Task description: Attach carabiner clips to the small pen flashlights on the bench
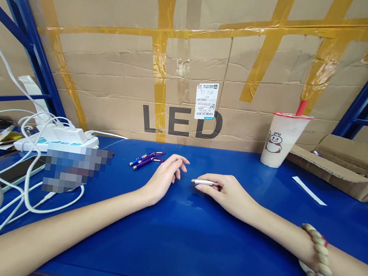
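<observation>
My right hand [227, 191] pinches a slim white pen-like tube [206, 183] between thumb and fingers, low over the blue table. The tube lies level, its silver end pointing left; its other end is partly hidden by my hand. Across a small gap, my left hand [164, 176] rests on its side with the fingers loosely bent and apart, holding nothing. Just left of it lie two similar tubes side by side, a blue one [139, 159] and a purple one [144, 162], each with a metallic clip at its far end.
White cables, a power strip [89, 144] and a phone [1, 177] crowd the left side. A drink cup [282, 141] with a red straw stands at the back right, near a white paper strip [309, 191] and an open cardboard box [348, 174]. A large taped carton [109, 81] walls the back.
</observation>
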`<state>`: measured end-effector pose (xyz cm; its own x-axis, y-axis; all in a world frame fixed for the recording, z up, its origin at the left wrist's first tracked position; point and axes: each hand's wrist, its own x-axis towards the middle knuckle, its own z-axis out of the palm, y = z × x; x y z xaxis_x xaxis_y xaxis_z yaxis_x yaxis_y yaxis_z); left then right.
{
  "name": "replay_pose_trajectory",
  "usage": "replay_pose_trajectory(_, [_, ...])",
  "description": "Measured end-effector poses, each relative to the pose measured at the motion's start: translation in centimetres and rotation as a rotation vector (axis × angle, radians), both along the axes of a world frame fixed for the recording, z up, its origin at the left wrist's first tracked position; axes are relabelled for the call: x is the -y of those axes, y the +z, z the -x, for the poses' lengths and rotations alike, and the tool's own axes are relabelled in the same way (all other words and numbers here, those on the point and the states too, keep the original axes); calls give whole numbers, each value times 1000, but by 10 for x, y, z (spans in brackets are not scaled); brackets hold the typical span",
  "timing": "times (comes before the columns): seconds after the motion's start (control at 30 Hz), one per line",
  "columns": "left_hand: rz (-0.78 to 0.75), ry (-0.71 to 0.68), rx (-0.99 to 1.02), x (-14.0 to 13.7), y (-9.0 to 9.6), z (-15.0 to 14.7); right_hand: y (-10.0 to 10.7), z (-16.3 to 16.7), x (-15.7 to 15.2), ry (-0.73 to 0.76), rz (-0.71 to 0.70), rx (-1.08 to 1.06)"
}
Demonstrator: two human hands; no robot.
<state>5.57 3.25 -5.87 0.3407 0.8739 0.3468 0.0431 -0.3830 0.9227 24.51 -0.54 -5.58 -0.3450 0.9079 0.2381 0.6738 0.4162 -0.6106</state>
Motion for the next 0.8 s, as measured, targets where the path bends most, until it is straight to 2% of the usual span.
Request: replay_pose_trajectory(0.8, [-49, 46, -51, -2, 0, 1, 2, 1, 2, 0, 10, -22])
